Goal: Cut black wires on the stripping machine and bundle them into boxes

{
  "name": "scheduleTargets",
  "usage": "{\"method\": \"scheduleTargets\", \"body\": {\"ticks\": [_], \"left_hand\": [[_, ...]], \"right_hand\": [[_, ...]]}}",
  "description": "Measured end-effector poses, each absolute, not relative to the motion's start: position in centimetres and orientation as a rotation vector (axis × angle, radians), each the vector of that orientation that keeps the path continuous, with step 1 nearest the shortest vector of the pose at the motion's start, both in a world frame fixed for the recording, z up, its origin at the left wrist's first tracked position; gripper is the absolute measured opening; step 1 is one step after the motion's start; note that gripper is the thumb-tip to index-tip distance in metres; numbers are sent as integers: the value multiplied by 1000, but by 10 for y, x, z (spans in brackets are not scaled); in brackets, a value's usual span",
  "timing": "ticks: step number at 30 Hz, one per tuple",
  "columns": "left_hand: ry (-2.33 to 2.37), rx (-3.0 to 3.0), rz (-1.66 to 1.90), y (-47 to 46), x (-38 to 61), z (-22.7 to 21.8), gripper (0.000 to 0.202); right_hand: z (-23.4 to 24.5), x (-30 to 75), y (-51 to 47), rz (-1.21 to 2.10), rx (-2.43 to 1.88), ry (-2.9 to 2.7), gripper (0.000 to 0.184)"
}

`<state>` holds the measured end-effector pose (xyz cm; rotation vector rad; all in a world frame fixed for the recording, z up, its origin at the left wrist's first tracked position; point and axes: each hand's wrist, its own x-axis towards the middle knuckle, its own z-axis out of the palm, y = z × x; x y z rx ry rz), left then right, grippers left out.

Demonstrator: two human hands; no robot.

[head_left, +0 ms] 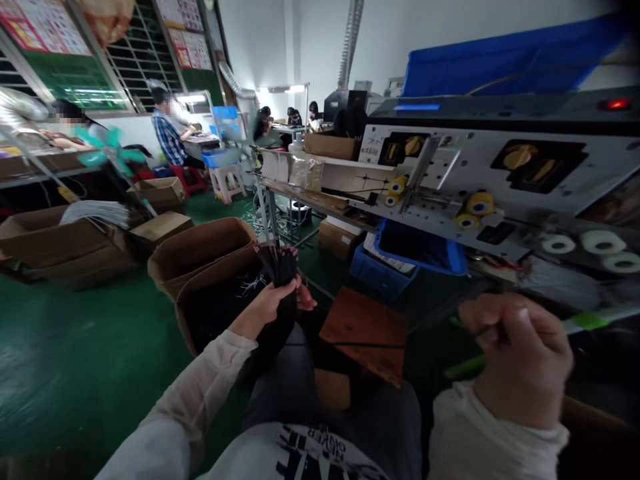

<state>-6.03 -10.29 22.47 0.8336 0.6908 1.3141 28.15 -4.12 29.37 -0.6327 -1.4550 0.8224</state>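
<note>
My left hand [274, 301] is wrapped round a bundle of black cables [284, 267], held upright in front of my knees. Pinkish tips show at the bundle's top, and its lower part hangs down between hand and lap. Off to the right, my right hand [520, 347] is raised and closed, with thumb and fingers pinched; motion blurs it, and I cannot make out what is in it. Between the hands is a reddish-brown board [367, 327], with a thin black strand [370, 345] lying across it.
Open cardboard boxes [205, 250] stand left of my legs; the nearer one has dark contents. A machine [480, 173] with yellow rollers fills the right side. Blue bins [383, 270] sit beneath it. Several people work at tables farther back. A green fan [111, 152] stands at left.
</note>
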Motion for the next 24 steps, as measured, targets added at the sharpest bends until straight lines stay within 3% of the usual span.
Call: {"method": "scheduleTargets", "body": {"ticks": [4,10,13,17,24], "left_hand": [[600,791,1228,-101,-28,219,23],[685,607,1189,-112,10,207,28],[604,593,1244,-116,11,201,26],[560,566,1289,-115,8,196,24],[569,588,1342,-118,2,190,24]], "right_hand": [[326,229,-53,1036,-490,-2285,21],[304,144,-33,688,-628,-2520,29],[287,138,-17,938,-681,-2424,27],[267,127,43,1261,-874,-1842,32],[271,83,173,912,-1140,-1437,39]]}}
